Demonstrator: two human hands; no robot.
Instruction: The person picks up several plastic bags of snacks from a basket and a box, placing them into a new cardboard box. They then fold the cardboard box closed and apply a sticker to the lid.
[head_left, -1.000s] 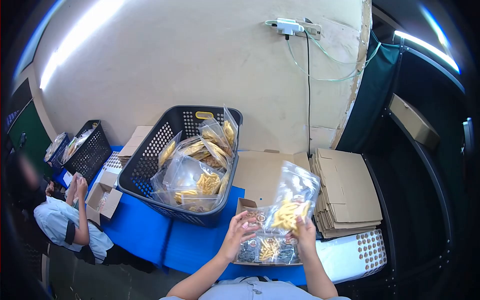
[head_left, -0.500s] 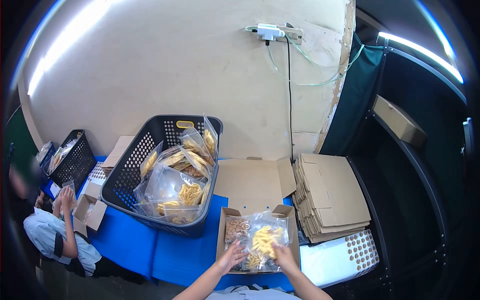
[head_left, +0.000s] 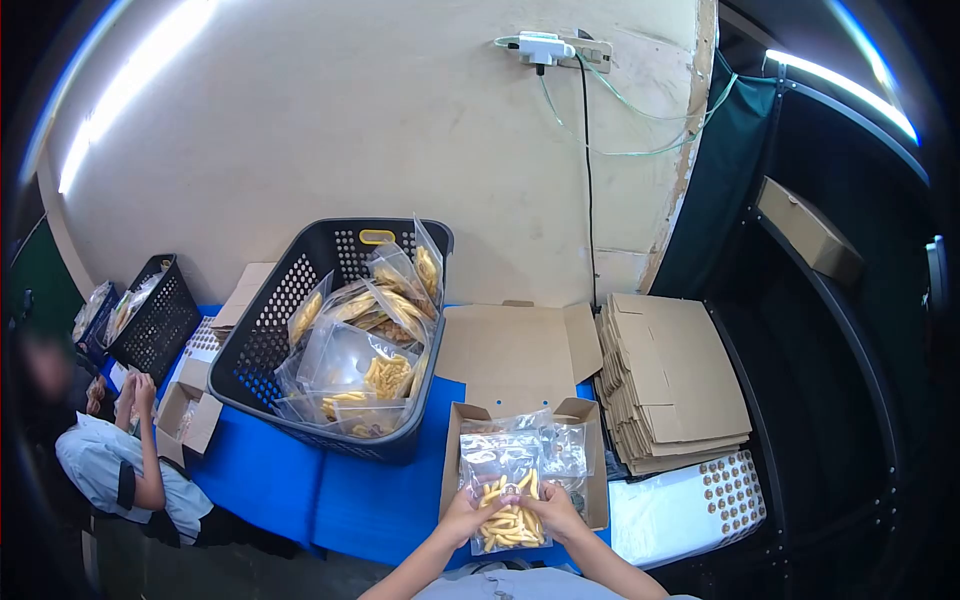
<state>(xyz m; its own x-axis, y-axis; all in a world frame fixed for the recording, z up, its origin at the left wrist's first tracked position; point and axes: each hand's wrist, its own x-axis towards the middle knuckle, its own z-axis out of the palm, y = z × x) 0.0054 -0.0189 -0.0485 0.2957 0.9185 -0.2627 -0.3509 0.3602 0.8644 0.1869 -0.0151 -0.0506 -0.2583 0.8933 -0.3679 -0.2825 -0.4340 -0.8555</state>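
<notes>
A clear zip bag of yellow finger-shaped snacks (head_left: 512,522) is held between both hands over the front of an open cardboard box (head_left: 597,470). My left hand (head_left: 466,515) grips its left side, and my right hand (head_left: 556,510) grips its right side, thumbs on the front. More clear bags (head_left: 568,450) lie inside the box behind it; their contents are partly hidden. The box lid (head_left: 520,345) is folded back toward the wall.
Left of the box stands a dark perforated basket (head_left: 390,440) full of snack bags. Flattened cardboard boxes (head_left: 685,380) are stacked at right, behind a white sheet of round stickers (head_left: 730,495). At far left a co-worker (head_left: 140,470) stands near another small box (head_left: 190,415).
The yellow snack bag has come toward me and now stands more upright. My left hand, open before, has closed on its side. The co-worker's hands have moved slightly.
</notes>
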